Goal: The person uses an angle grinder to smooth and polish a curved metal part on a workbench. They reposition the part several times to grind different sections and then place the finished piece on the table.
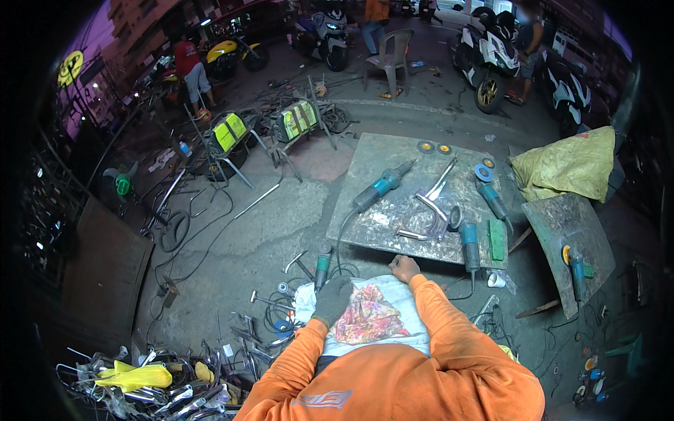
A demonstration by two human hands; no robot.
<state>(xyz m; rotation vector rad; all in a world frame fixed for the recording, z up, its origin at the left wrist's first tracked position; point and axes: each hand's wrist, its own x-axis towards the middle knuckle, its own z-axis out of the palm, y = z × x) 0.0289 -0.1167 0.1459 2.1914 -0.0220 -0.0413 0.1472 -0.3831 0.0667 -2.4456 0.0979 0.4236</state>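
Note:
My left hand point(333, 300), in a dark grey glove, lies over my lap at the left edge of a crumpled pink flowered cloth point(372, 316). Its fingers merge into one dark shape. A pale cloth point(414, 324) is spread underneath across my lap. My bare right hand point(404, 268) is curled closed by the near edge of a low, scuffed metal-topped table point(351, 224); whatever it may hold is hidden. On that tabletop lies a bent metal tube bracket point(434, 209), between a teal angle grinder point(379, 191) and two more grinders at the right.
Another grinder point(323, 266) stands on the floor by my left hand, among cords and hammers. Scrap metal parts point(189, 393) are heaped at lower left. A smaller board point(572, 231) bears a grinder at right. Two green-yellow welding machines point(228, 132) stand ahead, with motorcycles and people beyond.

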